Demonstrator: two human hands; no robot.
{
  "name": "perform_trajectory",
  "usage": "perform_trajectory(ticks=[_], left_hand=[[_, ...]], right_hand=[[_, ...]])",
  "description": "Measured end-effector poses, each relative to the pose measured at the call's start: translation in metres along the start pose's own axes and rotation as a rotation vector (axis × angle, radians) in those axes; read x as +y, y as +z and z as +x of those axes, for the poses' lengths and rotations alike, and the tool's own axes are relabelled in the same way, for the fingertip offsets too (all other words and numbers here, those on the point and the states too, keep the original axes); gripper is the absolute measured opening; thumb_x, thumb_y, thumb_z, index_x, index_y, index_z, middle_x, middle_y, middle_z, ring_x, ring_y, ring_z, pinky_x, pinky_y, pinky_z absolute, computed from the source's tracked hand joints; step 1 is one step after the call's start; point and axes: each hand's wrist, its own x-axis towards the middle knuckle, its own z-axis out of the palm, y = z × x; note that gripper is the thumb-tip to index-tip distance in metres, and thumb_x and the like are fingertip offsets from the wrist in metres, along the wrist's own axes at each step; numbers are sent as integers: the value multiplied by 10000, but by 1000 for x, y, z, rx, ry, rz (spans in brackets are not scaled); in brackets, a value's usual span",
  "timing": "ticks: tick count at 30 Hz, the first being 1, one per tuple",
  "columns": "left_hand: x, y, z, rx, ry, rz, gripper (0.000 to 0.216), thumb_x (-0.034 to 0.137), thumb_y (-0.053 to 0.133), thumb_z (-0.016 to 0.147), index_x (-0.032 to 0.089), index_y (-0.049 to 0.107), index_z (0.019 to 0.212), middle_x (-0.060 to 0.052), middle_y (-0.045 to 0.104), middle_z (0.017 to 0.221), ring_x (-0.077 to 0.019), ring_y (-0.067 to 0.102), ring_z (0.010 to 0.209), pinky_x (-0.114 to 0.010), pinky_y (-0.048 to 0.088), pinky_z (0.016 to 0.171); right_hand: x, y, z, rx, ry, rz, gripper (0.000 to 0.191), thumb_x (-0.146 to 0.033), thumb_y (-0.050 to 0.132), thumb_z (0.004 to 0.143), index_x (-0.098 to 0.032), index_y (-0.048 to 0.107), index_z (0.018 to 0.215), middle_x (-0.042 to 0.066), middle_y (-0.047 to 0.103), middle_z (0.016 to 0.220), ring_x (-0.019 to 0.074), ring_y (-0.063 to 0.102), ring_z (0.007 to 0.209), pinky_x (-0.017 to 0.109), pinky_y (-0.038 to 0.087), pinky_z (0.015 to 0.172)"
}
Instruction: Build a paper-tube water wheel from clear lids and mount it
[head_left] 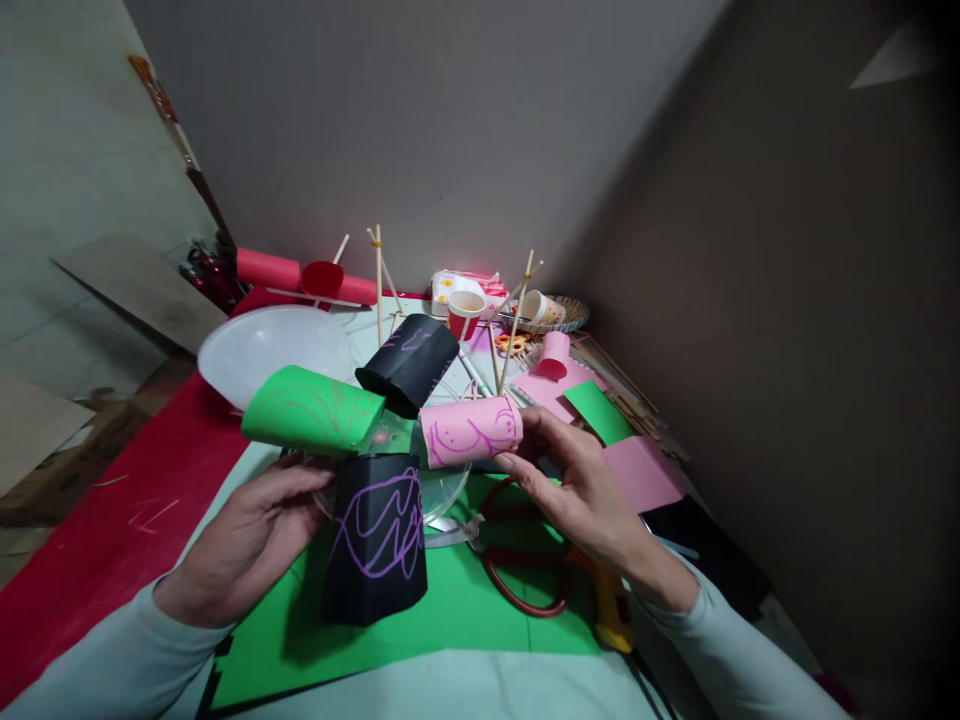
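Between my hands is a wheel of paper tubes fixed round a clear plastic hub [442,480]: a green tube [311,410], a far black tube [409,362], a pink tube [470,431] and a near black tube with purple scribbles [377,540]. My left hand [244,540] reaches under the green tube, fingers curled at the hub's left edge. My right hand [574,480] pinches the end of the pink tube with thumb and fingers.
Red-handled scissors [517,575] lie on a green sheet [465,610] below the wheel. A clear bowl [274,350], red paper rolls [270,268], paper cups [465,312], wooden sticks [379,280], pink and green paper pieces [600,410] and a wicker plate [559,318] crowd the back.
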Motion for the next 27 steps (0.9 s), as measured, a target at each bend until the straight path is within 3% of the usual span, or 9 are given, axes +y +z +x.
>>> perform_trajectory(ticks=[4, 8, 15, 19, 23, 27], left_hand=[[1, -2, 3, -48, -48, 15, 372, 84, 869, 564, 118, 808, 929, -104, 842, 982, -240, 765, 822, -300, 665, 727], [-1, -7, 7, -103, -33, 19, 183, 132, 845, 636, 110, 799, 812, -111, 835, 883, -248, 774, 790, -319, 668, 733], [-5, -5, 3, -204, 43, 45, 137, 164, 868, 715, 132, 807, 834, -81, 825, 867, -201, 748, 734, -278, 649, 700], [-11, -6, -1, -244, 47, 60, 182, 207, 882, 749, 173, 829, 920, -66, 827, 926, -205, 760, 795, -282, 658, 728], [-14, -6, -4, -245, 54, 18, 234, 193, 899, 728, 202, 825, 949, -35, 825, 926, -198, 763, 812, -307, 668, 809], [-14, -3, -6, -222, -8, -15, 326, 191, 935, 668, 208, 822, 974, -35, 824, 886, -230, 777, 826, -354, 671, 860]], right_hand=[[-3, -2, -1, 36, -5, -42, 238, -396, 692, 983, -198, 637, 1101, 2, 645, 840, 167, 578, 712, 307, 447, 661], [-5, -4, -2, 84, -10, -33, 233, -384, 691, 991, -216, 638, 1143, -15, 635, 834, 154, 589, 711, 298, 456, 662], [-9, -5, -5, 305, -85, -9, 185, -253, 644, 1018, -244, 627, 1202, 30, 669, 1050, 137, 601, 790, 281, 498, 694], [-21, 4, -13, 215, -259, -92, 339, -162, 625, 982, -226, 566, 1311, 55, 661, 1122, 160, 637, 897, 305, 540, 794], [-32, 18, -19, 106, -433, -198, 510, -127, 608, 920, -154, 495, 1416, 122, 667, 1261, 237, 639, 1136, 375, 542, 969], [-31, 21, -17, 163, -418, -201, 493, -113, 592, 926, -167, 498, 1407, 122, 675, 1239, 235, 646, 1115, 383, 556, 957]])
